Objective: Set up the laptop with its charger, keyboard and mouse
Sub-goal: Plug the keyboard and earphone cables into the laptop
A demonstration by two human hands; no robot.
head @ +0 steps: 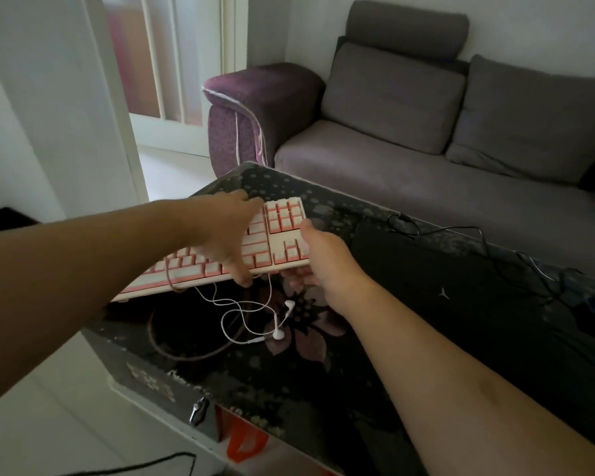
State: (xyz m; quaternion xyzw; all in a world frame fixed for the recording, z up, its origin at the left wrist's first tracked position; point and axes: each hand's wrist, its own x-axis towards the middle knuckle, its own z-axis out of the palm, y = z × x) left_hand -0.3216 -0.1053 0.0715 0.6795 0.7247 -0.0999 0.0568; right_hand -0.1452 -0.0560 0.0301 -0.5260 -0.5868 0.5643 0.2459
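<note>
Both my arms reach forward; my left hand (225, 235) spans the keyboard (279, 235), my right hand (318, 259) grips its near edge.

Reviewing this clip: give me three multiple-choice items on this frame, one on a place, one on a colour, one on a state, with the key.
1. Where do the white earphones lie?
A. on the sofa
B. on the table, near side of the keyboard
C. on the laptop

2. What colour is the keyboard?
A. pink and white
B. black
C. blue

3. How is the laptop?
A. open
B. lid closed
C. held up

Key: 1 B, they rest on the floral table; 2 A, pale keys over pink; 3 B, its dark lid lies flat while the left hand and right hand hold the keyboard.
</note>
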